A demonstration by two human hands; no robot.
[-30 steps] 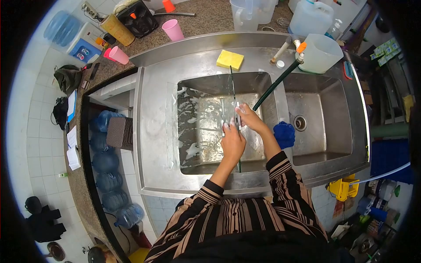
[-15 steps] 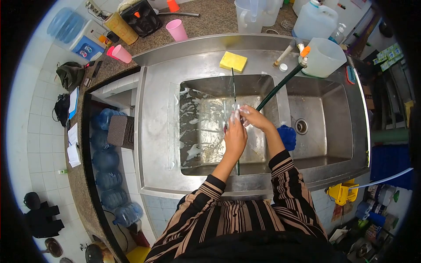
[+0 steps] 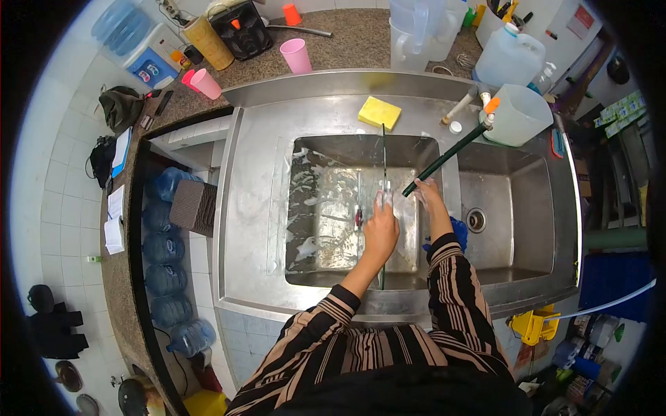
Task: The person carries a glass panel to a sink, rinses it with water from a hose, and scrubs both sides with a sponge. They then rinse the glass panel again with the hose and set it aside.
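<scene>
My left hand (image 3: 381, 234) is closed on the edge of a glass pane (image 3: 384, 156), seen nearly edge-on as a thin dark green line across the left basin. White suds coat its fingertips. My right hand (image 3: 431, 197) is off the pane, close under the lower end of a dark green hose (image 3: 447, 159) fitted to the tap. Its fingers look parted, partly hidden by the hose. Left of the pane, a clear glass sheet (image 3: 279, 201) with streaks of suds lies over the basin. A small dark and red object (image 3: 359, 218) shows beside my left hand, too small to name.
A yellow sponge (image 3: 379, 113) lies behind the left basin (image 3: 409, 281). A blue cloth (image 3: 454, 234) rests on the divider by the right basin (image 3: 531, 208). A translucent container (image 3: 517, 118) stands behind the tap. Pink cups (image 3: 297, 57) and pitchers (image 3: 409, 41) stand along the back counter.
My right hand has left my left hand and the pane and moved right, to the hose end. The left hand stays on the pane. The whole view has shifted slightly.
</scene>
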